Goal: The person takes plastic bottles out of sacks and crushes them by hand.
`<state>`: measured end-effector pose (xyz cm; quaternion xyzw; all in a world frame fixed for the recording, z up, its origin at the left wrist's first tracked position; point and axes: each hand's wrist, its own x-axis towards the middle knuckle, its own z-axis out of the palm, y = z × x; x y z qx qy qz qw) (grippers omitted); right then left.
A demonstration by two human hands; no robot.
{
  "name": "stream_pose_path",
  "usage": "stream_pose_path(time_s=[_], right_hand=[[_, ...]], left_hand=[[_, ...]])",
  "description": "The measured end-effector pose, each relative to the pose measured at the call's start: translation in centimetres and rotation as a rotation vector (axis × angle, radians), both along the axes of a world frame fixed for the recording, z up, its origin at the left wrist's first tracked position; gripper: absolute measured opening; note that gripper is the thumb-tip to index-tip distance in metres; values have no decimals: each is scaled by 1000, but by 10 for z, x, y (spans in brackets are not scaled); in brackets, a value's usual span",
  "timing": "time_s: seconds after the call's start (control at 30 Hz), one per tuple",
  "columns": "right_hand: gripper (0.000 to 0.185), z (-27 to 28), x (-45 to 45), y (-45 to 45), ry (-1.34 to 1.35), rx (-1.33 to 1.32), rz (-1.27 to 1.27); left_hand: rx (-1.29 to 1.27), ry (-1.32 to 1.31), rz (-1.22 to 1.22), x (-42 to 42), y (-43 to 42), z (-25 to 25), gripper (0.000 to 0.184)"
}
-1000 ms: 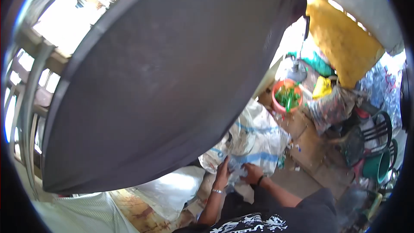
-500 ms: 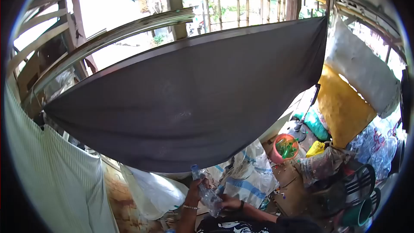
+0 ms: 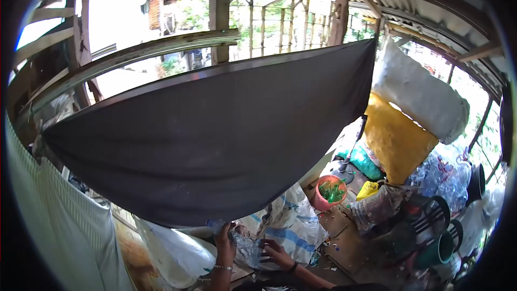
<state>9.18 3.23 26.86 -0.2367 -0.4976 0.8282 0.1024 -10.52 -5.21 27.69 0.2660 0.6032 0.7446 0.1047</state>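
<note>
My left hand [image 3: 225, 247] is wrapped round a clear plastic bottle [image 3: 247, 250] near its neck, low in the middle of the view. The bottle is tilted, its blue cap end up and to the left, and its body looks crumpled. My right hand [image 3: 277, 256] is beside the bottle's lower end, fingers apart, with the fingertips at its side. Whether they press on it, I cannot tell. Behind the hands is a white sack with blue stripes [image 3: 293, 234].
A dark cloth [image 3: 215, 140] hangs across the front. To the right stand an orange bucket [image 3: 329, 196] with green bottles, a yellow sack [image 3: 401, 140], a green bucket [image 3: 439, 248] and a heap of clear bottles [image 3: 444, 175]. A white bag [image 3: 175, 250] hangs at the left.
The view has turned to the right. My left hand and the bottle sit further left and lower in it. My right hand's fingers have spread beside the bottle.
</note>
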Motion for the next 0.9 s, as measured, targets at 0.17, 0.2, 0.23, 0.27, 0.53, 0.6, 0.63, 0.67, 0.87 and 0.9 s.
stream_pose_path(time_s=[0.17, 0.2, 0.23, 0.27, 0.53, 0.6, 0.63, 0.67, 0.87, 0.9], right_hand=[[68, 51, -4, -63, -82, 1042, -188], [67, 43, -8, -71, -150, 1031, -258], [66, 33, -11, -80, -215, 1016, -323], [66, 20, -15, -82, -202, 999, -326], [38, 36, -10, -61, 61, 97, 51], [34, 4, -15, -50, 160, -336, 276], [33, -3, -16, -48, 199, -584, 364], [32, -10, -18, -45, 203, -825, 450], [45, -6, -24, -34, 86, -482, 191], [49, -3, -27, -23, -12, -414, 205]], left_hand=[[28, -361, 18, 26, -19, -24, 34], [-87, -207, 12, 28, -24, -15, 42], [-200, -47, 21, 30, -29, -6, 51], [-299, 111, 41, 33, -35, 5, 60], [-167, 345, -208, -4, -53, 62, 12], [-53, -240, -508, -10, -52, 62, 20], [27, -530, -607, -11, -52, 66, 32], [31, -536, -600, -14, -48, 71, 32], [-23, -443, -367, -17, -18, 95, 27], [-8, -463, -369, -15, -14, 96, 27]])
